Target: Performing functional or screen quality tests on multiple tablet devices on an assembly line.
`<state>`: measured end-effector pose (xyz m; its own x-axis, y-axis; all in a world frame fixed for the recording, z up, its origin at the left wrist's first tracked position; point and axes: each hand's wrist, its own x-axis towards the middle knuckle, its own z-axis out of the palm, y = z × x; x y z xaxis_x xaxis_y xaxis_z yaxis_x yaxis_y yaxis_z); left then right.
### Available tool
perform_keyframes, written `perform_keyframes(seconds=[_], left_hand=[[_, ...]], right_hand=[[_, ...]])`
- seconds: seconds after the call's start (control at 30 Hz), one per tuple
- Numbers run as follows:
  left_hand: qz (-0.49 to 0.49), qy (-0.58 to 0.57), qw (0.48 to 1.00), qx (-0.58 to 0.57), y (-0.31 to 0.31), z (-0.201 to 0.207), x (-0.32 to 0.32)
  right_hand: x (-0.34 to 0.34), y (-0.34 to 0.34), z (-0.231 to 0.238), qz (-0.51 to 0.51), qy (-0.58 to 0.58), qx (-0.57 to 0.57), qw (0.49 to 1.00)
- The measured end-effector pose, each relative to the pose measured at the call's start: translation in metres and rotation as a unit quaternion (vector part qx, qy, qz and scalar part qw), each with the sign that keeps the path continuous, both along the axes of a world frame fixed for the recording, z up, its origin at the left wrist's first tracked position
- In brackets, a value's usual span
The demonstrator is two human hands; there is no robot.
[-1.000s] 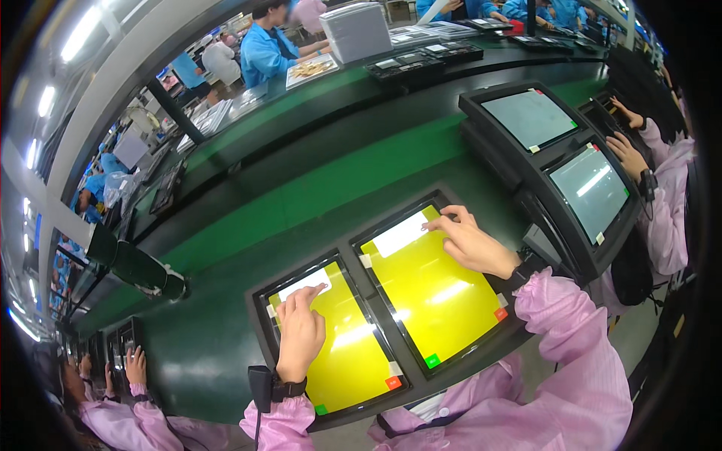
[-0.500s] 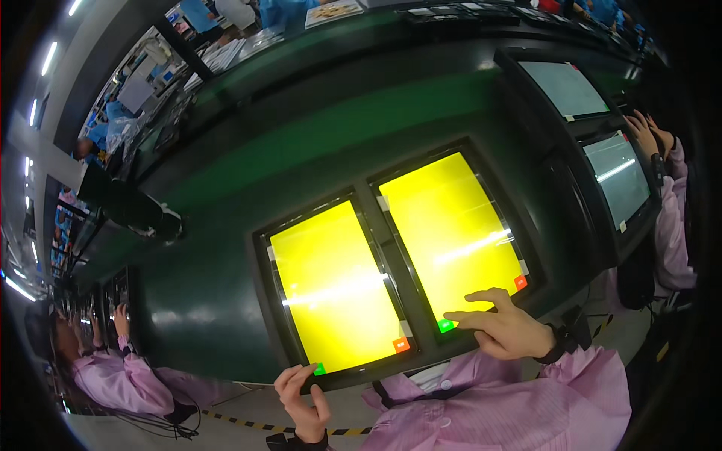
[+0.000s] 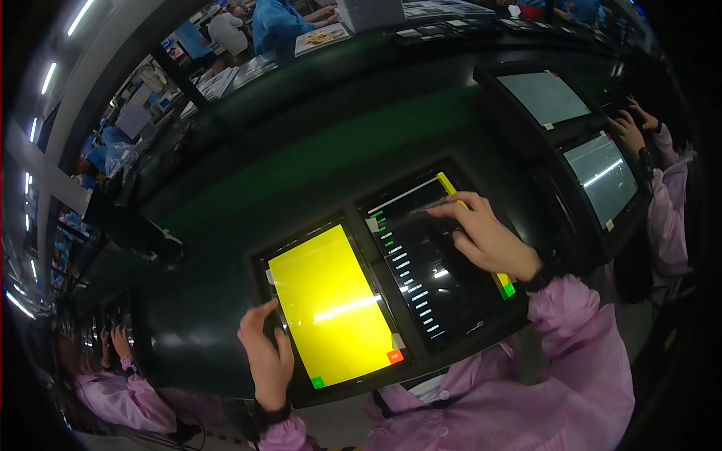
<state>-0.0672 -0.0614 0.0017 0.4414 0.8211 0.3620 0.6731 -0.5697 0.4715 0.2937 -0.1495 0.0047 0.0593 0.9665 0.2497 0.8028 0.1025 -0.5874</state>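
Two tablets side by side in a dark tray (image 3: 421, 353) on the green bench (image 3: 301, 165).

The right hand (image 3: 485, 237) lies over the dark-screened tablet (image 3: 429, 263), fingers loosely curled, fingertips touching its upper screen, gripping nothing. The left hand (image 3: 267, 357) rests at the left edge of the yellow-screened tablet (image 3: 331, 304), thumb on the frame, fingers half-open. Two more screens (image 3: 602, 173) sit well apart at a neighbour's hands.

Glossy glass tablet screens (image 3: 331, 301) w/ glare – matt green bench (image 3: 248, 225), smooth pink cloth sleeves (image 3: 571, 353).

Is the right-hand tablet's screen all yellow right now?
No. The right tablet shows a dark list, with yellow only along its right edge, under the right hand.
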Motion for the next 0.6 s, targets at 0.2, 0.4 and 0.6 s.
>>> perform_keyframes(seconds=[0.2, 0.4, 0.6], left_hand=[[-0.002, 0.005, 1.0, -0.001, 0.026, -0.021, 0.005], [0.014, -0.086, 0.993, -0.077, 0.022, -0.019, -0.004], [-0.017, -0.064, 0.965, -0.254, -0.035, -0.01, -0.037]], right_hand=[[-0.002, 0.011, -0.01, -0.033, -0.009, -0.025, 0.999], [0.001, 0.016, -0.01, -0.028, -0.001, -0.016, 0.999], [0.012, 0.017, -0.018, -0.057, 0.035, 0.014, 0.998]])
